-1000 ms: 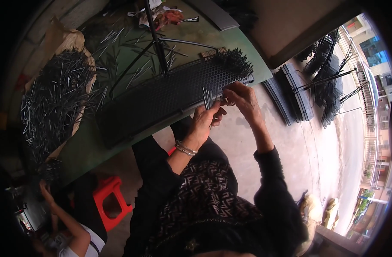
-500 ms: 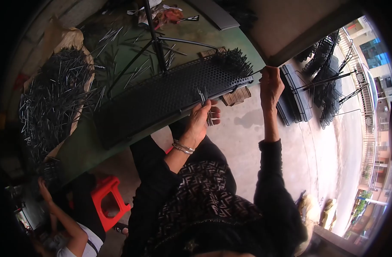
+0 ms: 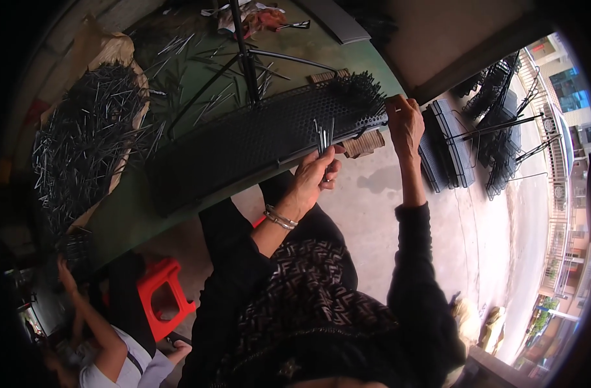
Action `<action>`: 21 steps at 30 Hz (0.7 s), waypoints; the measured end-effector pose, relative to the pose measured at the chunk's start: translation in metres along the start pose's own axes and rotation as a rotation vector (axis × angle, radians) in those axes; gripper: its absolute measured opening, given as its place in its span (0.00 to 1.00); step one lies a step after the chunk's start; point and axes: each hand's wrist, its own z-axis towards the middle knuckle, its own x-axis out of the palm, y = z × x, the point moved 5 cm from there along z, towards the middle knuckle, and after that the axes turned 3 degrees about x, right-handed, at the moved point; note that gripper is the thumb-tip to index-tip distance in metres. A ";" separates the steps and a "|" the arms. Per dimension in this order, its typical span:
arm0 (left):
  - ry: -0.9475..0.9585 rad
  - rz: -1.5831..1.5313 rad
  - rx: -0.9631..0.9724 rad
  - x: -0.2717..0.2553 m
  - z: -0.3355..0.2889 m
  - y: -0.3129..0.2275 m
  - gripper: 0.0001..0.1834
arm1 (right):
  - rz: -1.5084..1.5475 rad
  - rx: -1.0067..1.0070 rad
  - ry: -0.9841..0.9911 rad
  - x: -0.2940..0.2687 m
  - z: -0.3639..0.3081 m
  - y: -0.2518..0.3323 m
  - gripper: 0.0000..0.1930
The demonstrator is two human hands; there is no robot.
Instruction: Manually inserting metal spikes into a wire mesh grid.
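A long black perforated metal panel (image 3: 243,139) lies across the green table. At its right end a dense cluster of thin black rods (image 3: 358,94) stands up. My left hand (image 3: 316,171) is closed around a small bundle of thin metal rods (image 3: 324,134), their ends pointing up in front of the panel's near edge. My right hand (image 3: 406,123) is at the panel's right end, beside the cluster, fingers pinched together. Whatever is in that pinch is hidden by the fingers.
A paper-lined heap of thin rods (image 3: 92,132) lies at the left, with loose rods scattered near a black metal stand (image 3: 247,71). Cardboard (image 3: 365,143) sits under the panel. Stacked black racks (image 3: 450,145) are on the right. Near a red stool (image 3: 166,297), another person's arm (image 3: 95,323) shows.
My right hand has come in from the right to the panel's end. My left hand has tilted its rod bundle more upright. The view has shifted slightly.
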 end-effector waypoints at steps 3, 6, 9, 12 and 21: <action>0.038 0.048 0.032 0.004 0.000 -0.003 0.16 | -0.025 -0.021 0.100 0.009 0.000 -0.008 0.07; 0.054 0.002 0.029 0.006 -0.005 -0.005 0.16 | -0.030 -0.033 0.166 0.015 -0.007 -0.002 0.10; 0.090 0.011 0.040 0.006 -0.006 -0.007 0.16 | 0.151 0.081 0.199 0.006 -0.017 0.008 0.17; 0.115 0.043 0.046 0.006 -0.005 -0.007 0.17 | 0.486 0.119 0.749 0.010 -0.039 0.042 0.22; 0.400 0.139 -0.075 0.006 -0.010 -0.012 0.20 | 0.799 0.371 1.002 0.038 -0.068 0.049 0.16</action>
